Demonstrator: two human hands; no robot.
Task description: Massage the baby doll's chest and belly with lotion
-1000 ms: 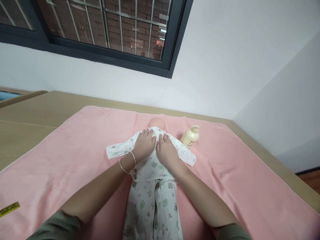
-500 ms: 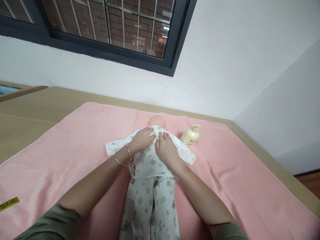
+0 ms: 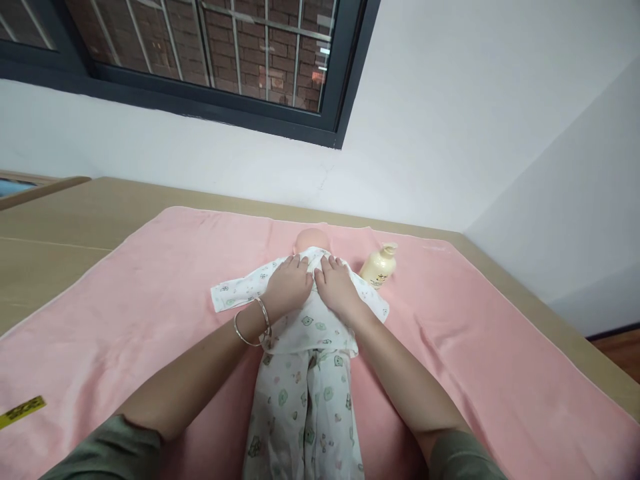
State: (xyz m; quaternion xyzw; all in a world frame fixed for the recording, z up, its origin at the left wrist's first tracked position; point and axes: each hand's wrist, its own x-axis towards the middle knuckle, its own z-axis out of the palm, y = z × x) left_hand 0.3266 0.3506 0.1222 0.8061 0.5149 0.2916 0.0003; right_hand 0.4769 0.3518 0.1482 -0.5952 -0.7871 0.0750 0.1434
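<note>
A baby doll (image 3: 311, 238) lies on its back on a pink towel (image 3: 150, 300), dressed in a white printed top (image 3: 305, 323) and matching trousers (image 3: 300, 413). My left hand (image 3: 289, 288), with bangles at the wrist, lies flat on the doll's upper chest near the collar. My right hand (image 3: 339, 288) rests flat beside it on the other side of the chest. Both palms press the cloth, fingers pointing toward the doll's head. Neither hand holds anything.
A cream pump bottle (image 3: 379, 265) lies on the towel just right of the doll's shoulder. A yellow tag (image 3: 20, 411) lies at the towel's near left edge. The towel covers a tan wooden surface (image 3: 60, 233) against a white wall with a dark-framed window.
Both hands slid a little down the chest and then back up toward the collar; they stay flat on the top. The view shifted slightly.
</note>
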